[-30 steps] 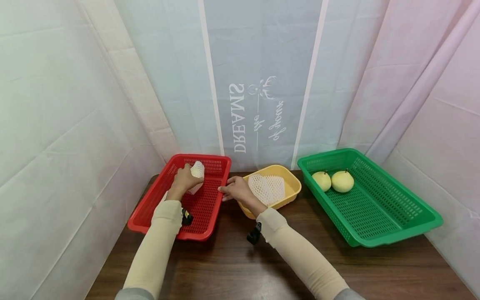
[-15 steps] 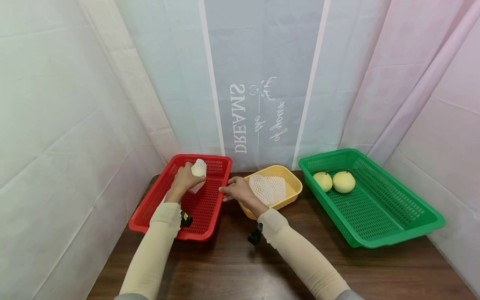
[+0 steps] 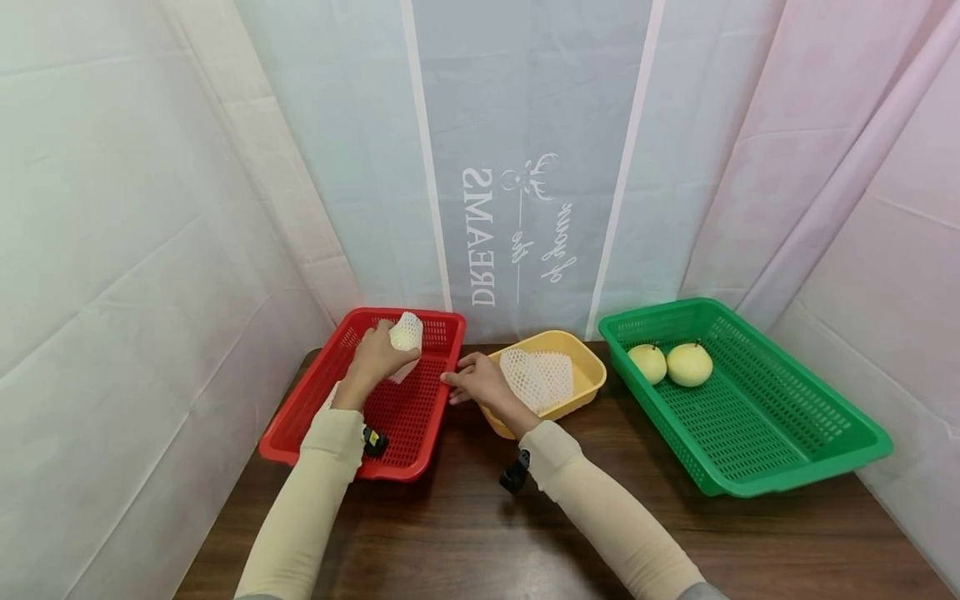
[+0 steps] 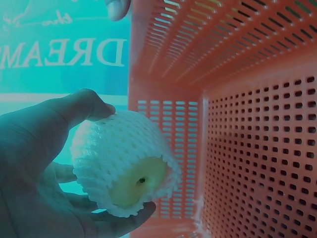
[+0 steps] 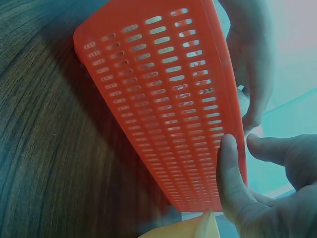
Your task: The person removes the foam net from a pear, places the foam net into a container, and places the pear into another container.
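Note:
In the head view my left hand point(image 3: 375, 362) is over the far part of the red basket point(image 3: 431, 421). It grips a pear point(image 4: 133, 183) wrapped in a white foam net sleeve point(image 4: 119, 136). The left wrist view shows the thumb on top of the sleeve and fingers underneath, with the pear's pale yellow end bare at the sleeve's opening. My right hand point(image 3: 480, 379) holds the red basket's right rim, with a finger on the outer wall and the thumb at the inner side of the rim point(image 5: 237, 94).
Beside the red basket, a yellow tub point(image 3: 588, 379) holds white foam net sleeves point(image 3: 532, 379). At the right a green basket point(image 3: 750, 425) contains two bare pears point(image 3: 689, 365). All stand on a dark wooden table point(image 3: 480, 533), with a printed curtain point(image 3: 525, 100) behind.
My left hand has lifted the wrapped pear slightly and moved it a little to the right. My right hand keeps its hold on the basket rim.

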